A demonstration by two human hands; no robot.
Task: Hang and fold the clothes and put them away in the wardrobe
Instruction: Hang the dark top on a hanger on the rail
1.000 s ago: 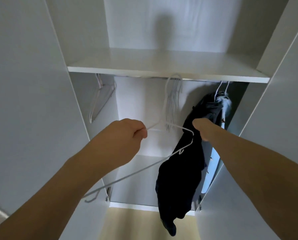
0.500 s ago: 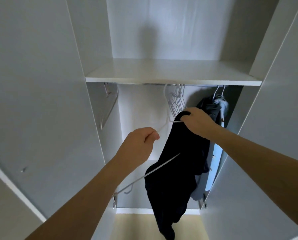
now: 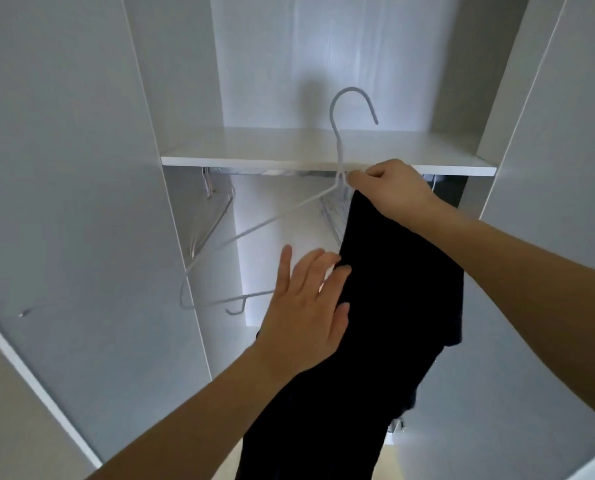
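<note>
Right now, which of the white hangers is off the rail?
The hanger pinched by the right hand, its hook up before the shelf. The spare hangers hang from the rail beneath.

Both bare arms reach forward and up. The right hand (image 3: pixel 391 190) pinches with curled fingers, thumb and forefinger together; the left hand (image 3: pixel 306 311) is flat, fingers straight and spread.

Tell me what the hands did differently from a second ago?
The left hand let go of the white hanger and now lies open against the dark garment. The right hand took the hanger's neck and lifted it, hook up. The garment stayed draped; spare hangers stayed on the rail.
</note>
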